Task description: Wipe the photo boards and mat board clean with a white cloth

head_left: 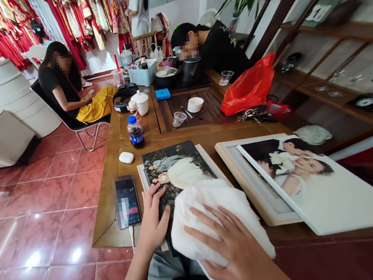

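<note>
My left hand (154, 215) rests with fingers spread on the left edge of a dark photo panel (158, 195), which shows a couple with a white dress. The panel lies over a pale wooden frame (215, 166), partly showing at its sides. My right hand (228, 241) grips a bunched white cloth (185, 205) from above, fingers and thumb spread over it. The cloth covers the lower right part of the panel. Beside them, a second photo panel (342, 196) of a couple lies askew on another pale frame (278, 217).
A phone (127, 202) with a cable and a white earbud case (126, 157) lie left on the wooden table (109, 217). Beyond stand a blue-capped bottle (135, 132), a lidded white cup (141, 102) and a red plastic bag (248, 86). Two people sit near the table.
</note>
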A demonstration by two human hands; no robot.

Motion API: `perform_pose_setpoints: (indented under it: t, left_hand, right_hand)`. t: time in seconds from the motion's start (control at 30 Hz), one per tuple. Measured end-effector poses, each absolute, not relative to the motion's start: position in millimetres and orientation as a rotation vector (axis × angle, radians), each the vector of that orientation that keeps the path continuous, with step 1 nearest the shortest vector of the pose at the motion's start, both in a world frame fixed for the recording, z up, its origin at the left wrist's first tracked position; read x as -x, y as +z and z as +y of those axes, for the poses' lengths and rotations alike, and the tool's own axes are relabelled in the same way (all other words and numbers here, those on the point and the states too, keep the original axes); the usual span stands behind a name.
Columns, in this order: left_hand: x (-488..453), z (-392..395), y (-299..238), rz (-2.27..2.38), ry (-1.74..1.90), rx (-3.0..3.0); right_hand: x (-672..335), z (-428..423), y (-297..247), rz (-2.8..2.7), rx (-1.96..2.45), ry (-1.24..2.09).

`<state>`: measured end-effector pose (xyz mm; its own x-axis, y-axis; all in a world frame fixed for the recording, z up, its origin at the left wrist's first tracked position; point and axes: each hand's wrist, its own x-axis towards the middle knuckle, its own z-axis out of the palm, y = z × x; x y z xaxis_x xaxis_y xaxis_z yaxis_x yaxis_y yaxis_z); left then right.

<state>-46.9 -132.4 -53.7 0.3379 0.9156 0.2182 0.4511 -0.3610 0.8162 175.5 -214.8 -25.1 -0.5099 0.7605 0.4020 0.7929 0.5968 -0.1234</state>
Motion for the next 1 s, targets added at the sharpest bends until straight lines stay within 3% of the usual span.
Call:
perform_pose_setpoints:
  t: [1.0]
  left_hand:
    - [47.1,-133.7,-55.8,1.204,0.895,-1.983]
  right_hand:
    - [-183.7,-185.0,-28.0,-2.263,1.548,-0.211]
